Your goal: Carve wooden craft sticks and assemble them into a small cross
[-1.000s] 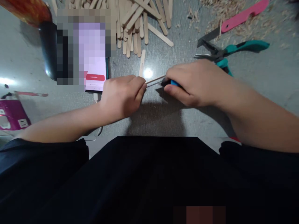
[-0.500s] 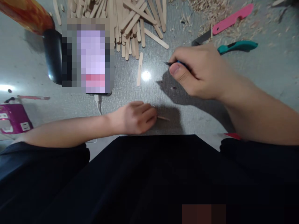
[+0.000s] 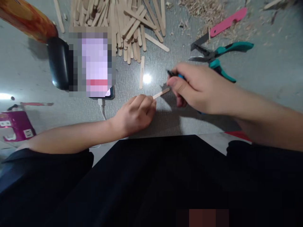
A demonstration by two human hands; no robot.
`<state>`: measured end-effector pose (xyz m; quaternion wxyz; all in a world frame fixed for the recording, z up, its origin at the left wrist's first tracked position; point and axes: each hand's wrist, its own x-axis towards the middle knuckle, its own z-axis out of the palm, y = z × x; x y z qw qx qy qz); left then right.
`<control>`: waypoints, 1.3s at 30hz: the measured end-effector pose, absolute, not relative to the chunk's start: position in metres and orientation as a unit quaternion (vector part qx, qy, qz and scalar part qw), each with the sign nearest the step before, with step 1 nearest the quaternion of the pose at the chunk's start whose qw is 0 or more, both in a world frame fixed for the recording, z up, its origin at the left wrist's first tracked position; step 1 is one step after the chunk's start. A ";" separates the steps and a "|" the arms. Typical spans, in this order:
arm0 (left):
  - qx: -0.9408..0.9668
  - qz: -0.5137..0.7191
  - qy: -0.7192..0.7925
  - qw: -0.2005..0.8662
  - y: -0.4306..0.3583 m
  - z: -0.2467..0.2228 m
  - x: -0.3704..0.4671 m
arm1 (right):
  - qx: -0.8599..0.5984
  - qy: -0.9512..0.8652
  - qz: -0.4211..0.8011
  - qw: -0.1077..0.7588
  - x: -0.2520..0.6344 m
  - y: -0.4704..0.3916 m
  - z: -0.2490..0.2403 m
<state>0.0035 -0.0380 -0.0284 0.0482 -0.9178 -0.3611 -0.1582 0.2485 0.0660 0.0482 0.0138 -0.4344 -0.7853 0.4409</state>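
Observation:
My left hand (image 3: 138, 112) is closed around one end of a wooden craft stick (image 3: 162, 93), whose other end sticks out toward the upper right. In my right hand (image 3: 195, 90) is a slim blue-and-black tool (image 3: 172, 73) with a dark tip, pinched between thumb and fingers; most of it is hidden, so its exact kind does not show. The tool's tip is above the stick's free end, apart from it. A single craft stick with a small mark (image 3: 141, 72) lies on the table just above my left hand.
A pile of craft sticks (image 3: 134, 28) lies at the back. Beyond my right hand are teal-handled pliers (image 3: 210, 56), a pink-handled folding saw (image 3: 228, 22) and wood shavings (image 3: 203, 9). Leftward are a blurred phone (image 3: 94, 63), its cable (image 3: 102, 107), a black rounded object (image 3: 59, 63) and a purple power socket (image 3: 17, 126).
My left hand has turned, swinging the stick's free end upward and into clear view. My right hand has come down toward it with the tool, uncovering the pliers. The view has shifted slightly.

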 end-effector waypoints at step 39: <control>-0.905 -0.207 -0.372 0.021 -0.044 -0.030 0.011 | -0.427 -0.799 0.328 -0.269 0.215 0.062 0.047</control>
